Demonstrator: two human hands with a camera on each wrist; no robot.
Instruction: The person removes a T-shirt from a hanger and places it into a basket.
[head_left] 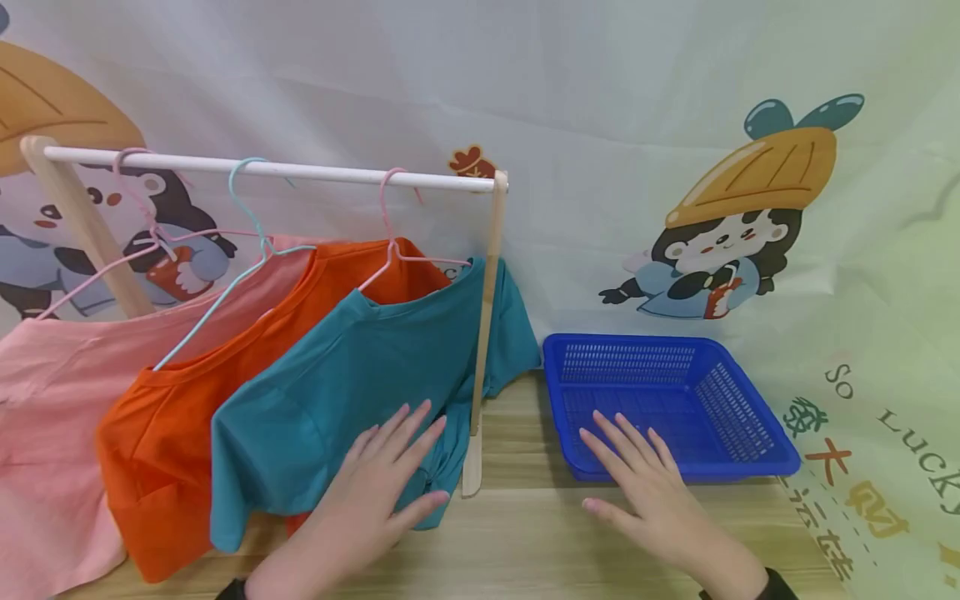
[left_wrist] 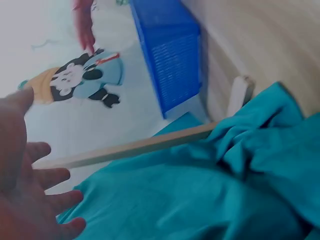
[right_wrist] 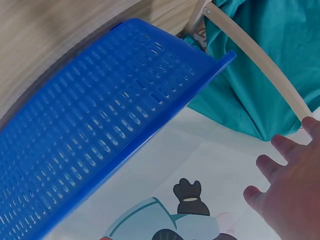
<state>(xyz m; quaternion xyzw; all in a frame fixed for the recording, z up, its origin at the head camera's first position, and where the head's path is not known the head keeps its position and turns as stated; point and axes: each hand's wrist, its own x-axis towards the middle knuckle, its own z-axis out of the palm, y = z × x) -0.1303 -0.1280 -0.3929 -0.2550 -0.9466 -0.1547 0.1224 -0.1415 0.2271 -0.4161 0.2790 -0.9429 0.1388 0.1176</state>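
My left hand is spread with straight fingers in front of the teal shirt, holding nothing. Fingers likewise extended, my right hand hovers by the near edge of the blue plastic basket, and nothing is in its grasp. The teal shirt hangs from a pink hanger at the right end of the rack. Behind it an orange shirt is on a light blue hanger. Leftmost is a pink shirt on another pink hanger. In the left wrist view the teal shirt lies beyond the fingers.
A rack with a white rail and wooden posts stands on the wood-grain table. The basket stands right of the rack. A white printed cloth with cartoon figures hangs behind everything and runs down the right side.
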